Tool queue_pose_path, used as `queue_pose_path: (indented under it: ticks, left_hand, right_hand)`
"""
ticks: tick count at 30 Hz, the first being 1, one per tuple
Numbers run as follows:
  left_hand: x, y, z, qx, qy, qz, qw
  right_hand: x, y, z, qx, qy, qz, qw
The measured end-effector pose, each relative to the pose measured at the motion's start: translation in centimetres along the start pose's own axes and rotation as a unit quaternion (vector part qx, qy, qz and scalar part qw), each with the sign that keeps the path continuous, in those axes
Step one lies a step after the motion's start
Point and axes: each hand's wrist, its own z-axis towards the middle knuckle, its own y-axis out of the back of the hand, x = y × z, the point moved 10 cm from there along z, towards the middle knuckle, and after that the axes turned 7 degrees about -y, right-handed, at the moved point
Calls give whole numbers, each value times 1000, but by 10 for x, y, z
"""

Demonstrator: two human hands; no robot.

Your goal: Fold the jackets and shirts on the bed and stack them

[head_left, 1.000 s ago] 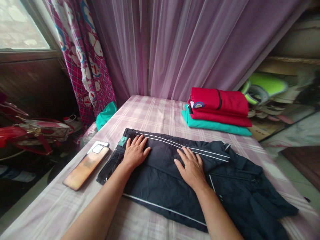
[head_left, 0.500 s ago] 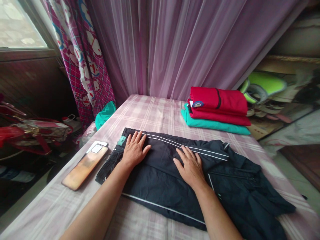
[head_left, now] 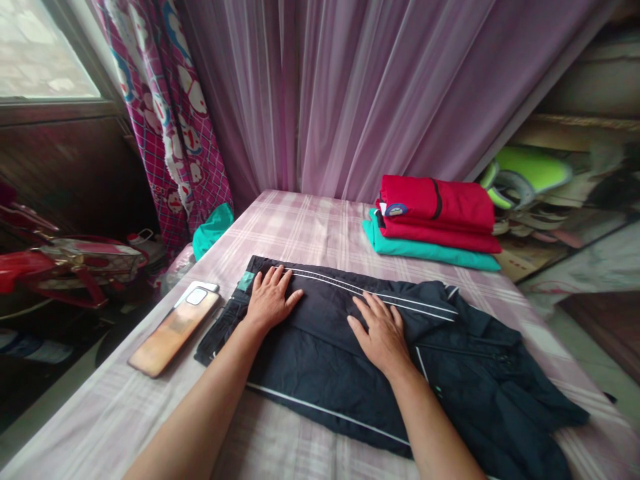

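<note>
A dark navy garment [head_left: 325,347] with white piping lies spread on the table; whether it is a jacket or trousers I cannot tell. Its left end has a gathered elastic edge and a small teal patch, and its right part is bunched, with a zip line. My left hand [head_left: 271,297] rests flat on the upper left of the cloth, fingers spread over the piped edge. Farther right, my right hand [head_left: 379,332] also lies on the fabric with its fingers apart, the tips just below the double white piping. Neither hand grips anything.
A phone [head_left: 173,333] lies left of the garment on the checked tablecloth [head_left: 300,220]. At the back right, folded red clothing [head_left: 450,207] sits on folded teal clothing [head_left: 435,252]. Purple curtains [head_left: 350,93] hang behind the table. A shelf with a lime-green item [head_left: 535,170] stands at right.
The view has shifted very slightly. Both hands stay flat in nearly the same places, and the garment lies as before.
</note>
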Motion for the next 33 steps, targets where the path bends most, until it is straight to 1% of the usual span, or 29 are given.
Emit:
queue_pose_path:
  ticks: [6, 9, 11, 12, 14, 17, 20, 22, 24, 27, 30, 33]
  left_hand:
    - [-1, 2, -1, -21, -5, -34, 999]
    - [2, 15, -10, -35, -34, -61, 997]
    - [9, 29, -25, -47, -49, -65, 996]
    - [16, 36, -35, -51, -45, -60, 996]
    - [37, 45, -58, -48, -5, -38, 998]
    - [67, 47, -90, -16, 78, -8, 997]
    - [79, 42, -107, 24, 122, -6, 992]
    - [81, 39, -112, 47, 142, -8, 989]
    - [82, 38, -116, 69, 165, -10, 984]
    - [85, 37, -124, 104, 191, -19, 976]
    - [89, 37, -131, 134, 211, -21, 968]
    - [93, 38, -135, 163, 229, -17, 960]
  right_hand:
    - [-2, -4, 0, 25, -14, -13, 999]
    - [1, 3, 8, 48, -16, -26, 998]
    - [13, 12, 20, 61, -3, -26, 998]
    - [23, 18, 27, 65, 9, -22, 998]
    - [53, 27, 46, 72, 46, -3, 996]
    - [115, 29, 75, 92, 113, 33, 989]
    - [171, 11, 100, 141, 152, 49, 977]
    - [197, -5, 114, 178, 158, 40, 971]
    - [211, -20, 126, 203, 153, 27, 967]
    - [222, -36, 139, 232, 150, 9, 961]
    - [230, -46, 146, 266, 163, -11, 950]
    - [239, -52, 148, 293, 179, -27, 939]
